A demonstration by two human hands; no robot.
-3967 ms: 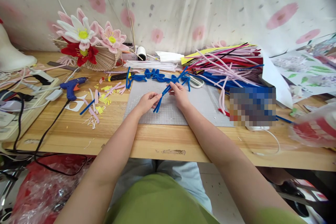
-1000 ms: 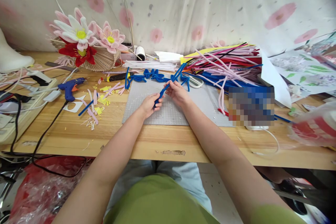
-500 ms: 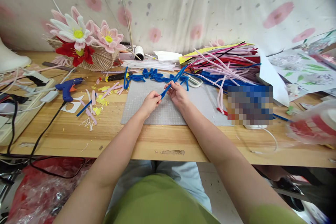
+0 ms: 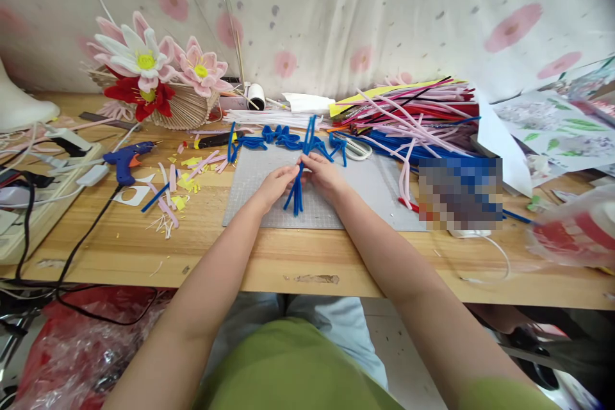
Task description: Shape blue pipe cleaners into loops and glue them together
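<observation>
Where the strands run together at their middle, the bundle of blue fuzzy stems (image 4: 297, 197) is pinched from both sides, just over the gray cutting mat (image 4: 379, 206). By the left hand (image 4: 278, 186) it is gripped between thumb and fingertips; by the right hand (image 4: 323, 174) it is gripped just beside that spot, with the fingers bent in. Whether the strands are twisted round each other there or only pressed together cannot be told, since the place is covered by the fingertips.

For good handling, the waist of the bundle is best clamped by one hand while any turning or straightening is done by the other, in small amounts, so that the fuzz is not flattened. The lower ends, fanned narrowly toward the near edge of the wooden table (image 4: 269, 259), are best evened before much pressure is applied. The upper ends are pointed toward the shaped blue pieces (image 4: 288, 141) along the mat's far edge, so snagging should be guarded against. The glue gun (image 4: 125, 170) is placed well apart, on the left.
</observation>
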